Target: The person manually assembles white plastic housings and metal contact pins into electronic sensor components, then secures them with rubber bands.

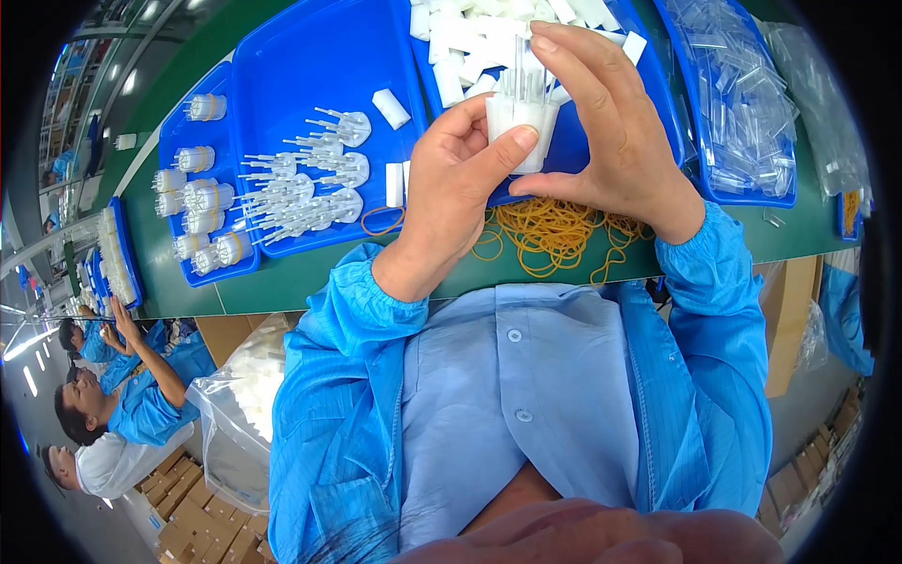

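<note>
White plastic holder (520, 127) upright, clear tubes pointing up | left hand (451, 202) grip pinching its lower body | right hand (611, 122) grip closed on its top, above.

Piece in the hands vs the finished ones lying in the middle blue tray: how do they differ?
The held white block stands upright, pinched by the left hand and right hand; the tray assemblies lie on their sides, untouched. The held block's clear rods point up, while the tray assemblies' rods point left. The held block is single; the tray assemblies lie in a loose group. Both are white bases carrying thin clear rods.
</note>
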Demonstrator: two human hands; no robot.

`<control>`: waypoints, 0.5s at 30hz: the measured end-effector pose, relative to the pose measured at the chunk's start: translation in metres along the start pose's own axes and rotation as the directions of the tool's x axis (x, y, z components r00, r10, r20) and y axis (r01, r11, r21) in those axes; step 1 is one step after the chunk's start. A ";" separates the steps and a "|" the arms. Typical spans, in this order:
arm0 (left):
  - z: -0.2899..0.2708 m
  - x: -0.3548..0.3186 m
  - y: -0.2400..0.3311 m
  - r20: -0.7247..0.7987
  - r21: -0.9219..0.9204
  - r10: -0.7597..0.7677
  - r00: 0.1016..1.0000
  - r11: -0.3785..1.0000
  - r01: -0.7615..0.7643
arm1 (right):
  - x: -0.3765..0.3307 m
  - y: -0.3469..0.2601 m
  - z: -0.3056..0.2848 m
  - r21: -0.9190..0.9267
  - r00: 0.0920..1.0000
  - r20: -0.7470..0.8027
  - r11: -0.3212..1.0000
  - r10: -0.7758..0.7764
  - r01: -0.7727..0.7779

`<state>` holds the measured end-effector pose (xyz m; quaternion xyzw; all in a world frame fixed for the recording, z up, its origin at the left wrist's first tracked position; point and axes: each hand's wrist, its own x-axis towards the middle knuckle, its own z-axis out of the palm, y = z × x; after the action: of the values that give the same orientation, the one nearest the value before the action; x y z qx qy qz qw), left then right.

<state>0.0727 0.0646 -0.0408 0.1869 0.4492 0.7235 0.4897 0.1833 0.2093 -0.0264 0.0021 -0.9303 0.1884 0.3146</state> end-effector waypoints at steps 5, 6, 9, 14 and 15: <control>-0.001 0.000 -0.002 0.007 0.005 -0.019 1.000 1.000 0.019 | 0.000 0.001 0.003 0.053 0.999 -0.032 0.998 -0.017 0.019; -0.002 0.000 -0.002 0.006 0.005 -0.019 1.000 1.000 0.019 | 0.000 0.001 0.003 0.065 1.000 -0.018 0.998 -0.016 0.017; -0.003 0.001 -0.003 0.018 -0.003 -0.042 0.999 0.999 0.042 | 0.001 0.000 0.003 0.082 1.000 -0.007 0.996 -0.020 0.020; -0.007 0.001 0.000 0.111 -0.124 -0.142 0.984 0.980 0.155 | -0.001 0.004 0.002 0.112 0.999 -0.047 0.994 -0.016 0.021; -0.007 0.001 0.001 0.111 -0.125 -0.143 0.983 0.980 0.156 | -0.002 0.006 0.001 0.119 0.999 -0.041 0.993 -0.022 0.027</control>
<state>0.0669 0.0625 -0.0439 0.1561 0.3873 0.7025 0.5763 0.1837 0.2143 -0.0303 0.0287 -0.9109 0.2398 0.3346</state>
